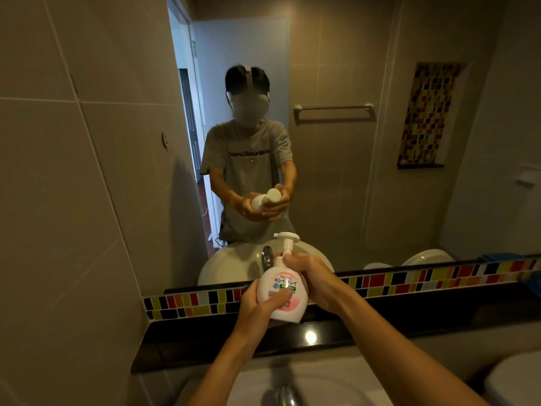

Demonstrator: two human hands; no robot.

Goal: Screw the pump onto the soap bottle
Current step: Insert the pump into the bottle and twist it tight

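Note:
A white soap bottle with a pink and blue label is held upright in the air, above the black ledge. My left hand wraps its lower left side, thumb across the label. A white pump stands in the bottle's neck, its nozzle pointing left. My right hand closes around the neck and the pump's collar from the right, hiding the collar.
A black stone ledge with a coloured mosaic strip runs under the mirror. Below are a white basin and a chrome tap. A tiled wall is at the left. A toilet edge shows at the bottom right.

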